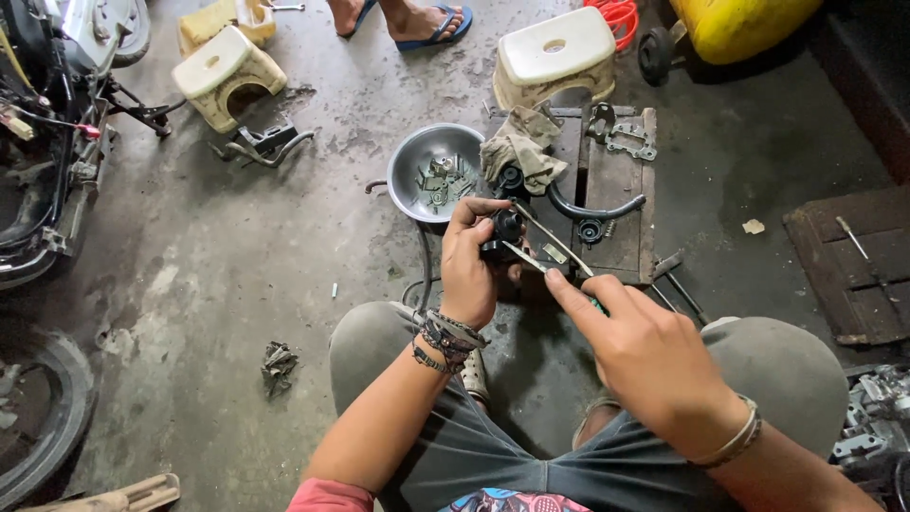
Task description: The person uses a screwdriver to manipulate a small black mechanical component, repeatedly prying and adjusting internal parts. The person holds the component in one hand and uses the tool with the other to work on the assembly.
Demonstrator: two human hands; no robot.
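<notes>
Head view: bare grey concrete floor (237, 275), stained and gritty, workshop setting. Left hand (471, 265) clenched around a small black part (505, 230), held just above a low wooden board (616, 204). Right hand (645, 351) grasps a thin metal tool (545, 248), its tip at the part. Steel bowl (438, 173) of small hardware beside the board, rag (519, 144) on its edge. Two pale plastic stools (555, 52) beyond. Motorbike (47, 142) at left, tyre (38, 417) lower left.

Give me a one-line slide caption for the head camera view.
Left hand grips a small black part while right hand works a tool on it, beside a metal bowl.
</notes>
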